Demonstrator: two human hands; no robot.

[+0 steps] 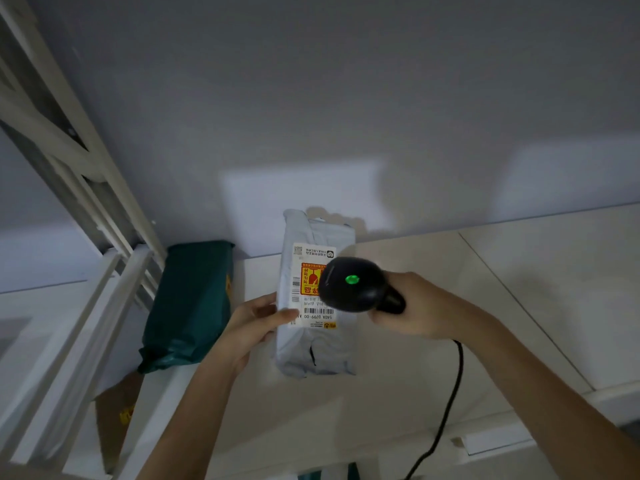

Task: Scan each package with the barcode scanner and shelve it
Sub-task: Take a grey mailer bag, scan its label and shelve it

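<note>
The grey package point(317, 306) lies flat on the pale shelf point(450, 306), its far end close to the wall point(311, 98), with its white shipping label point(313, 289) facing up; the label carries a red-and-yellow sticker and several barcodes. The left hand point(258, 322) pinches the package's left edge, thumb on top at the label's corner and fingers curled underneath, so its grip is closed on the package. The right hand point(419, 311) is wrapped around the handle of the black barcode scanner point(356, 285), a firm closed grip, with the scanner head held just above the label's right side and covering part of it. A green light glows on top of the scanner head. Its black cable point(450, 403) hangs from below the right hand towards the bottom edge. A dark green package point(188, 303) lies just left of the grey one, beside the white shelf frame point(86, 306). Lower left, under the shelf, sits what seems to be a brown cardboard box point(117, 420), dim and partly hidden.
</note>
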